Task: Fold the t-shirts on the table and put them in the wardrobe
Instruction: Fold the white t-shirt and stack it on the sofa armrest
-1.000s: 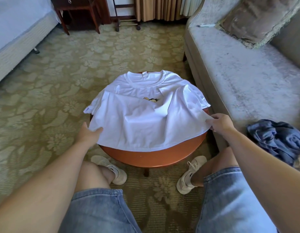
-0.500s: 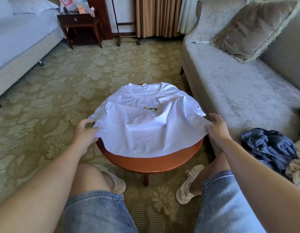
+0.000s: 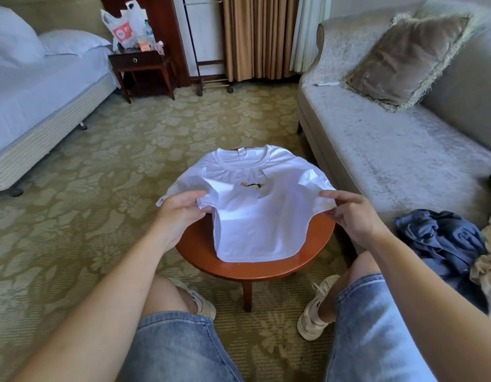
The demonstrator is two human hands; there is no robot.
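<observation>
A white t-shirt (image 3: 255, 216) with a small chest print lies face up on a round wooden table (image 3: 266, 271), collar pointing away from me. My left hand (image 3: 181, 208) pinches the shirt's left side edge and lifts it slightly. On the opposite side, my right hand (image 3: 351, 213) pinches the right edge the same way. The lower hem hangs slack on the tabletop between my hands.
A grey sofa (image 3: 390, 150) with a brown cushion (image 3: 404, 59) stands at the right. On its near end lie a crumpled dark blue garment (image 3: 442, 238) and a beige one (image 3: 486, 266). A bed (image 3: 40, 97) and a nightstand (image 3: 142, 64) stand at left.
Both hands have moved up the shirt's sides from the lower corners and drawn inward, raising the fabric. The camera has tilted up, showing more of the room.
</observation>
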